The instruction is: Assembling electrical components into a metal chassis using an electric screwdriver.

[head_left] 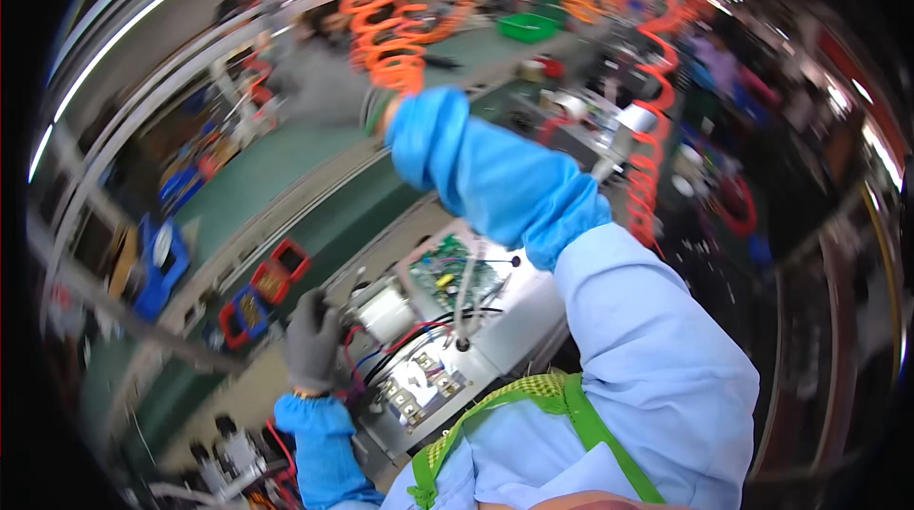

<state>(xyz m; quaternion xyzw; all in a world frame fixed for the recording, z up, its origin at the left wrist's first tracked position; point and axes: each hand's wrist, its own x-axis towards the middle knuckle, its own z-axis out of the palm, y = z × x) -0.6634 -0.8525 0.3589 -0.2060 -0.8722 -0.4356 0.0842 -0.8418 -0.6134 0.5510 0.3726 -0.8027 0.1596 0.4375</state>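
Observation:
My left hand (313,343), in a grey glove, is beside the left edge of a metal chassis (519,343), its fingers apart and nothing visible in them. Close to it, a white cylindrical part (386,312) is fitted on the chassis among red, blue and black wires. A green circuit board (455,274) lies farther back on the same unit, and metal terminals (405,400) line its near end. Far ahead to the left stretches my right hand (324,86), also gloved in grey, next to an orange coiled hose (395,67). Motion smears its fingers, so any held thing is unclear.
Small red and blue bins (269,283) with small parts stand left of the chassis. Beyond runs a green bench (267,167), with a blue tray (162,262) at its left and a green basket (526,27) far back. More orange hoses (643,162) hang at the right.

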